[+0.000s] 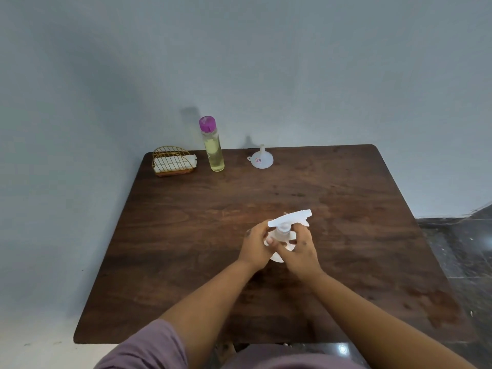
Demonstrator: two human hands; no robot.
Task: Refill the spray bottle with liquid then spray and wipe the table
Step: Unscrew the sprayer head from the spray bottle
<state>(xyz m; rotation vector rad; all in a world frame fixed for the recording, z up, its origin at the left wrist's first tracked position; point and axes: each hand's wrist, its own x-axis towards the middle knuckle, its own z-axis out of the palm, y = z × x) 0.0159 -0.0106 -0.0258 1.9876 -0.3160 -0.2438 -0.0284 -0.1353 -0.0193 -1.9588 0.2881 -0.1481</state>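
Gripping the spray bottle (282,235) at mid-table (186,222), the left hand (257,247) curls round its body while the right hand (302,249) wraps its fingers around the neck below the white trigger head (290,218). Both forearms extend forward. The refill bottle (213,147) and funnel (260,158) stand at the far edge.

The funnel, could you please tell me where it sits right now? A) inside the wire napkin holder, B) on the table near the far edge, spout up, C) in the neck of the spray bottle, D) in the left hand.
B: the funnel stands wide end down on the table, apart from both hands.
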